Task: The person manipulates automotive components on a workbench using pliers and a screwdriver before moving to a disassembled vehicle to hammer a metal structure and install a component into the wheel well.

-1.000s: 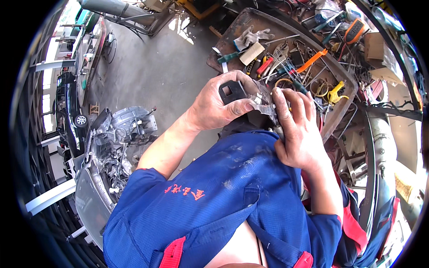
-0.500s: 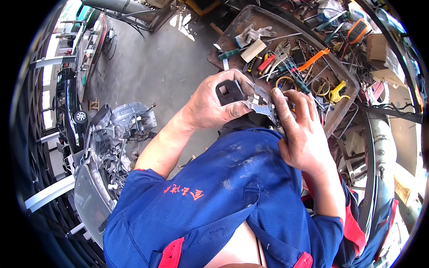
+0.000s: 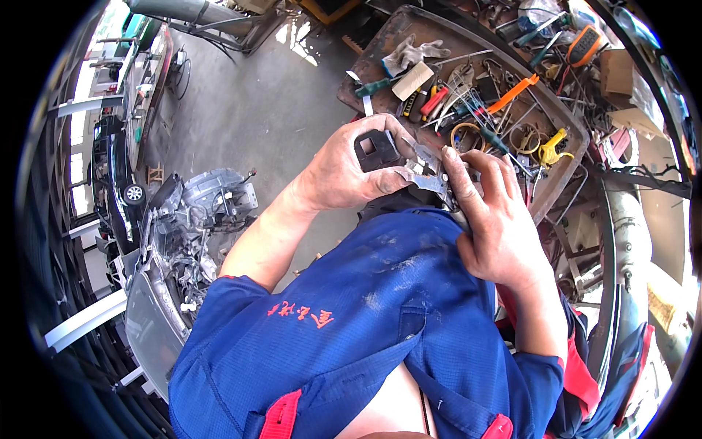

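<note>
My left hand (image 3: pixel 338 170) is curled around a black part (image 3: pixel 376 151) with a squarish opening. Its thumb and forefinger reach to the two jagged prongs of a grey metal piece (image 3: pixel 426 180), which looks like a bracket or a tool's jaws; I cannot tell which. From the other side my right hand (image 3: pixel 499 212) grips this metal piece, thumb below and forefinger laid along it. The right palm hides the rest of the piece. Both hands are close together in front of my chest, at the near edge of a metal tray table.
The rusty tray table (image 3: pixel 376 53) holds a work glove (image 3: pixel 418 54), a wooden block (image 3: pixel 412 81), red-handled tools (image 3: pixel 434 101), an orange bar (image 3: pixel 513 93) and a yellow tool (image 3: pixel 553 148). An orange meter (image 3: pixel 586 47) lies beyond. Wrecked car parts (image 3: pixel 208 212) stand on the left.
The grey metal piece has tilted slightly between my hands, its prongs a little further left. Both hands keep their grip and nearly the same place.
</note>
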### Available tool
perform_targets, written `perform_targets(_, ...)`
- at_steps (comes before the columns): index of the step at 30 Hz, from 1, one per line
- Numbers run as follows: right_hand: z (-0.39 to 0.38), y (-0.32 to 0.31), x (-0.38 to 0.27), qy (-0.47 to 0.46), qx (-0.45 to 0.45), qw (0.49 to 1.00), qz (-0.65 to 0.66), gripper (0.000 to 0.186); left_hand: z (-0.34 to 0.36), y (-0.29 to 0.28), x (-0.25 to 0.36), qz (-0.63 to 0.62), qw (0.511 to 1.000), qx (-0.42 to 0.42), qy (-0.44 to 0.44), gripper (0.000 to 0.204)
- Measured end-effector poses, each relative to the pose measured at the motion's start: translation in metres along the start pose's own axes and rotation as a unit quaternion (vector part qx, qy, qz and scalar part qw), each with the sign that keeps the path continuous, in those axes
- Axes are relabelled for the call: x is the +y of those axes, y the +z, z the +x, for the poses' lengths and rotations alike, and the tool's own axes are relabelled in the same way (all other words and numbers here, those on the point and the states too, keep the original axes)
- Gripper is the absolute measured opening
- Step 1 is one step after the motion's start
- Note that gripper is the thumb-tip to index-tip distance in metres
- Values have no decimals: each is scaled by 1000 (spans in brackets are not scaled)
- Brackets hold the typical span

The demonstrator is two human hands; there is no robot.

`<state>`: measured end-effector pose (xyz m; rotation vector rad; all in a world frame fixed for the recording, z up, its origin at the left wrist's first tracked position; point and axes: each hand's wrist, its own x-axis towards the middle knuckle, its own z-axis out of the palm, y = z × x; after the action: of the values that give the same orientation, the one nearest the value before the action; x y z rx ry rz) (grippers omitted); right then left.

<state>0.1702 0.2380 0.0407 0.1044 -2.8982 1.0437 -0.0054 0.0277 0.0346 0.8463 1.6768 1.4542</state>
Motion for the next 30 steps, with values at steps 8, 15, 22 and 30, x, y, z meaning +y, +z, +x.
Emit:
perform_targets(8,0,0,0,-4,-13,1000,3,94,1,5,-6,-19,1000,7,11,52)
perform_targets(15,-1,2,-1,2,-16,1000,7,94,0,4,-3,-13,1000,12,-5,61)
perform_targets(22,-1,7,-3,5,-23,999,42,92,-3,4,-10,-14,1000,17,3,59)
perform_targets(30,-2,11,-2,2,-13,1000,15,89,-10,6,-9,-44,999,18,0,47)
